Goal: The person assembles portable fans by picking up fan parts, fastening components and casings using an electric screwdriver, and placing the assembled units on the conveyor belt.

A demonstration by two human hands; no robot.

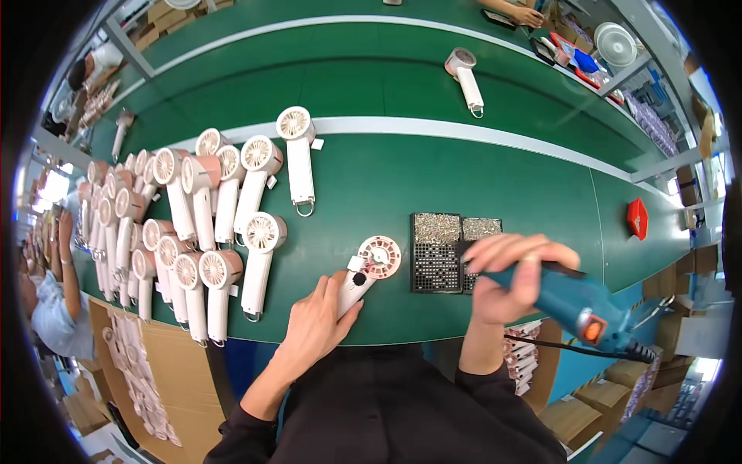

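the left hand [321,309] grips the handle of an opened handheld fan [380,257] on the green bench [363,170], the fan's round head directed toward the far side. the right hand [514,278] holds a teal corded power tool [576,301], its tip end at the black perforated trays [437,271]. complete handheld fans [263,232] lie grouped at left. a red container [636,219] is located at right.

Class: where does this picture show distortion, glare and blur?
Head view: the pale strip across the green table bows into an arch; head view: glare whitens a patch at far left; head view: the front of the teal power tool looks smeared, the opened white fan sharper.
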